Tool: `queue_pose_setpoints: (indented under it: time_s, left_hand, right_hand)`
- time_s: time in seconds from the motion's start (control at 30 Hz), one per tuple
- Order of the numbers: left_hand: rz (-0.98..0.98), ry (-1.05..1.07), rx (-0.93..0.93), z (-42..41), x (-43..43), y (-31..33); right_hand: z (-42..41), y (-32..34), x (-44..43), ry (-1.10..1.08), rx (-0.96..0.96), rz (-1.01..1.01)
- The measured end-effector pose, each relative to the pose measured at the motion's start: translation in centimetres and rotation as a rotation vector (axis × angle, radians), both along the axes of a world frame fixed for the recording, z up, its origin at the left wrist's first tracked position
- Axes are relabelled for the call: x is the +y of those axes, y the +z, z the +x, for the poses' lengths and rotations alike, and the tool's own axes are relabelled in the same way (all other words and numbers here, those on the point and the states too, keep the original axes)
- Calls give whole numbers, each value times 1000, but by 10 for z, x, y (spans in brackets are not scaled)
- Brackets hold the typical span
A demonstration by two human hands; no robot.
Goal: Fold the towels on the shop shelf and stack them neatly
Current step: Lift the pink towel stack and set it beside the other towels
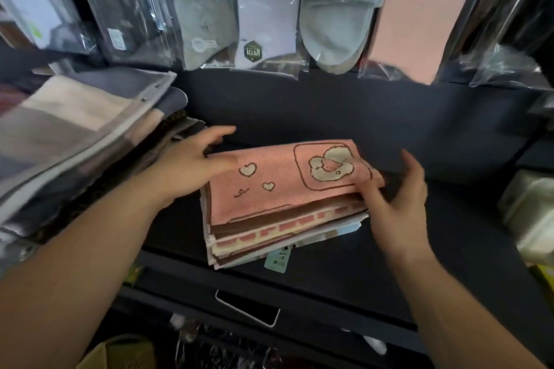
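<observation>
At the left of the frame a pile of bagged textiles (75,129) leans close to the left hand (192,165). This hand lies palm down on the left end of the pink towel (284,180), its fingers (220,132) spread loosely and reaching past the far left corner, with the thumb flat on the cloth. The pink towel tops a stack of folded towels (269,237) in the middle of the dark shelf (329,117), the lower layers fanning out toward the front edge. At the towel's right edge the right hand (395,189) has curled fingers against the cloth and its thumb raised apart; blur hides whether it grips. Bare shelf lies behind the stack and to its right, as far as the pale packets (527,213).
</observation>
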State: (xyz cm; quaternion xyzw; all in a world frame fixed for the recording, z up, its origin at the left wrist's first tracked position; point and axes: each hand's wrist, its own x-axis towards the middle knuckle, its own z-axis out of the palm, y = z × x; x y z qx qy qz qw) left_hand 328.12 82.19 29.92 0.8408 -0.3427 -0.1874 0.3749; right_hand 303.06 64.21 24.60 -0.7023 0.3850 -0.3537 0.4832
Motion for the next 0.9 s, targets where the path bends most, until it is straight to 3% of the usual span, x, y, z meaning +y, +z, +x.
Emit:
queue_pose_setpoints:
  time_s: [0.07, 0.27, 0.6, 0.9]
  left_hand:
    - [66, -60, 60, 2, -9, -2]
    - [-11, -62, 287, -7, 6, -22]
    - [-96, 35, 247, -32, 69, -40]
    - [-588, 217, 409, -60, 81, -60]
  right_hand:
    - [-1, -5, 38, 12, -66, -71]
    - [26, -10, 96, 210, -111, 127]
    - [88, -19, 66, 330, -157, 309]
    - [110, -24, 101, 411, -331, 427]
